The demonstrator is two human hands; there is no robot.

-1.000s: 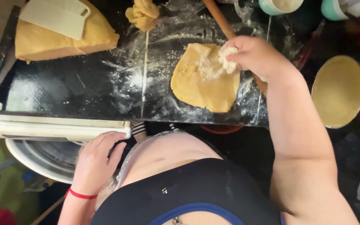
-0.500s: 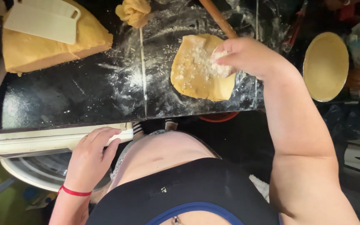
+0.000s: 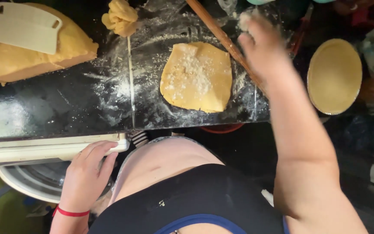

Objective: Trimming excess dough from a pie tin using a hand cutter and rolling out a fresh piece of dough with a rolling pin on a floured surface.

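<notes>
A flat yellow dough sheet (image 3: 198, 76) dusted with flour lies on the black worktop (image 3: 66, 108). My right hand (image 3: 262, 41) is blurred, raised just right of the sheet over a wooden rolling pin (image 3: 221, 37); its fingers look floury, and what they hold I cannot tell. My left hand (image 3: 87, 173) rests with fingers spread on the white front edge of the counter (image 3: 31, 149), holding nothing.
A big yellow dough block (image 3: 44, 56) with a white plastic scraper (image 3: 22, 27) on it sits at far left. A small twisted dough lump (image 3: 120, 17) lies at the top. A dough-lined round pie dish (image 3: 334, 76) stands right. A round metal bowl (image 3: 31, 184) sits below the counter.
My right hand has lifted off the dough sheet and moved up and right, leaving a patch of flour on it. My left hand stays on the counter edge.
</notes>
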